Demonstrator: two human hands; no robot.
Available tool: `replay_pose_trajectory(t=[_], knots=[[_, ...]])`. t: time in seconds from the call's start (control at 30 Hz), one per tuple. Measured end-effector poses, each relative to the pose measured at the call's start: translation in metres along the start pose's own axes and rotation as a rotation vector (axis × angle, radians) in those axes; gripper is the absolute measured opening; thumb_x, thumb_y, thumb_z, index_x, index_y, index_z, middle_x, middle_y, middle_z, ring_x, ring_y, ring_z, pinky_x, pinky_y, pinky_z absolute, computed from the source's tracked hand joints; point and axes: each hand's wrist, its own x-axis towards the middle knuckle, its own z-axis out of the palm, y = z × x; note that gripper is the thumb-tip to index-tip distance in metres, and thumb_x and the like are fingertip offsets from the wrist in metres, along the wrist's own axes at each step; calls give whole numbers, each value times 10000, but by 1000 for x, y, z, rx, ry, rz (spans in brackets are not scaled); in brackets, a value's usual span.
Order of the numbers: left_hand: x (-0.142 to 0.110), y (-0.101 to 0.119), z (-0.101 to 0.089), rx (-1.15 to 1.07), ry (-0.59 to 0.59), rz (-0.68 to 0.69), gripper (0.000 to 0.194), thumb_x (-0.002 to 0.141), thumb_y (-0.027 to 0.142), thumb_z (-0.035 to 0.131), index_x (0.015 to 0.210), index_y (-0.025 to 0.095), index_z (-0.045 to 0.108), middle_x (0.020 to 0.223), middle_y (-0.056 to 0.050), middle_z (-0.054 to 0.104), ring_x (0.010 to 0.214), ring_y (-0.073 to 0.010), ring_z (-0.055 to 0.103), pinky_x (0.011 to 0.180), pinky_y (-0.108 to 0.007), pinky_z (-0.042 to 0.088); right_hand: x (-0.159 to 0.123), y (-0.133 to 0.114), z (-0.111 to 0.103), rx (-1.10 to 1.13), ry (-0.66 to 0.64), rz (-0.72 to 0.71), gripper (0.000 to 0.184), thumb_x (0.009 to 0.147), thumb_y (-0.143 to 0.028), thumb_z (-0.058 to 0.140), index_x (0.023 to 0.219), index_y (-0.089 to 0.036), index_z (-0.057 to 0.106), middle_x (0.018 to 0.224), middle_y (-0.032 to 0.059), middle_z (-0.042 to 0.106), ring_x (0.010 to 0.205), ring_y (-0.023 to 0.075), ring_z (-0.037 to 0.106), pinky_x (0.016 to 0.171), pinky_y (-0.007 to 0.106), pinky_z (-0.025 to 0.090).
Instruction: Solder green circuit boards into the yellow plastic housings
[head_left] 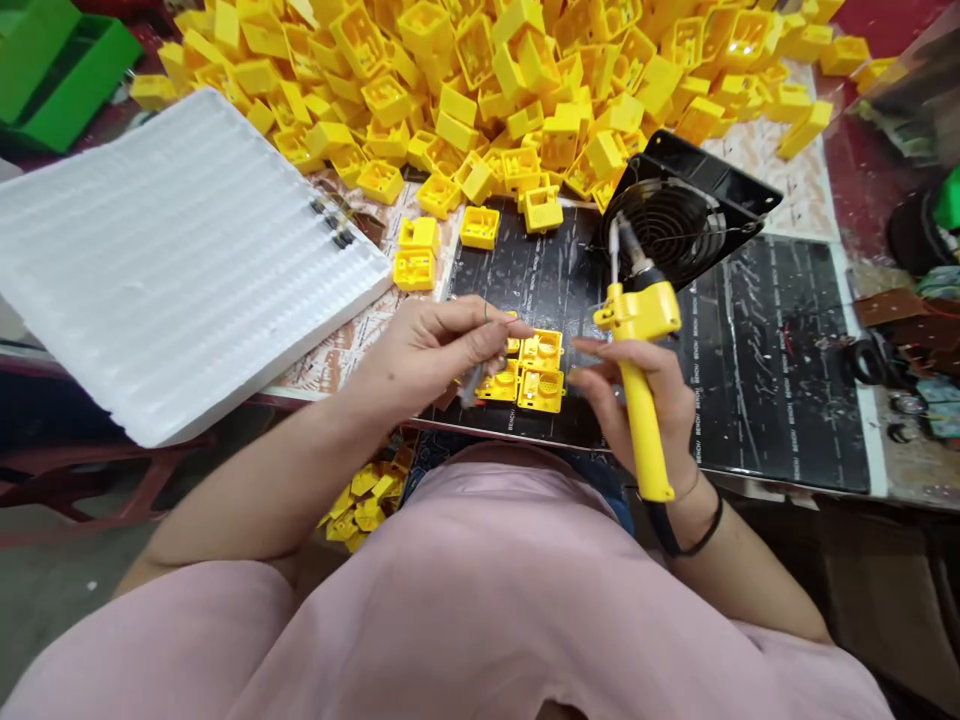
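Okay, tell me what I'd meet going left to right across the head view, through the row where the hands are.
White foam block, left hand, yellow open casings, right hand around a yellow soldering gun.

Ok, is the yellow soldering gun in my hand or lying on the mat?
In hand: the right hand holds the soldering gun by its yellow handle, tip toward the black fan.
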Motion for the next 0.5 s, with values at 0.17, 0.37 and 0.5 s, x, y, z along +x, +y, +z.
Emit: replay_pose_trajectory(t=[0.17, 0.37, 0.5], knots=[[8, 5, -36, 468, -135, 64, 179, 904, 376, 774, 1021, 267, 854, 746, -12, 741, 559, -159, 629, 561, -308, 471, 21, 31, 4, -198, -134, -81, 309, 1007, -164, 657, 1289, -288, 629, 1284, 29, 789, 1164, 229, 790, 1033, 404, 661], [32, -25, -17, 939, -153, 196, 150, 933, 284, 666, 921, 205, 793, 875, -55, 796, 802, -228, 728, 752, -331, 496, 28, 33, 19, -227, -144, -154, 169, 1032, -231, 657, 1191, -280, 685, 1079, 3, 813, 957, 183, 803, 978, 358, 658], [36, -31, -3, 1239, -232, 162, 231, 982, 264, 574, 1021, 176, 784, 974, -84, 813, 937, -264, 761, 759, -328, 487, 15, 11, -19, -263, -5, -149, 181, 974, -298, 786, 1143, -309, 720, 920, -36, 801, 777, 158, 776, 779, 267, 645]])
